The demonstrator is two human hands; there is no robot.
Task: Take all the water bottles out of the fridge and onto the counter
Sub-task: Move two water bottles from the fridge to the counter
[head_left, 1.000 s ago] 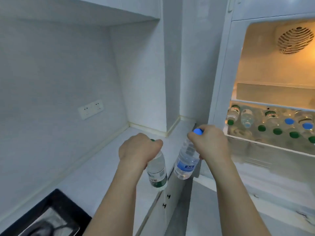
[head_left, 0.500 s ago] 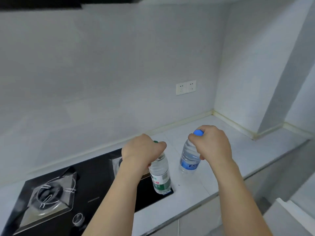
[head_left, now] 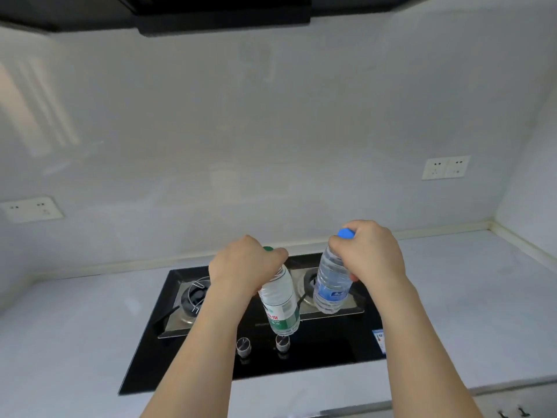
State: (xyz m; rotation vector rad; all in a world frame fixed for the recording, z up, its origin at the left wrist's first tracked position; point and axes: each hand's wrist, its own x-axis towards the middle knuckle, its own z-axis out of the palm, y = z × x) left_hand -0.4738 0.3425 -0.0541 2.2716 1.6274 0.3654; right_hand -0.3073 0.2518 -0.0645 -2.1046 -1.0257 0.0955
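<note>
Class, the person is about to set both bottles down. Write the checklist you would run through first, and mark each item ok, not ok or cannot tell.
1. Left hand grips the green-capped bottle near its neck: ok.
2. Right hand grips the blue-capped bottle near its neck: ok.
3. Caps screwed tight: cannot tell.
4. Bottles over the counter, not the stove: not ok, both hang above the stove.
5. Bare counter to either side of the stove: ok.
6. Burners off: cannot tell for sure; no flame shows.
</note>
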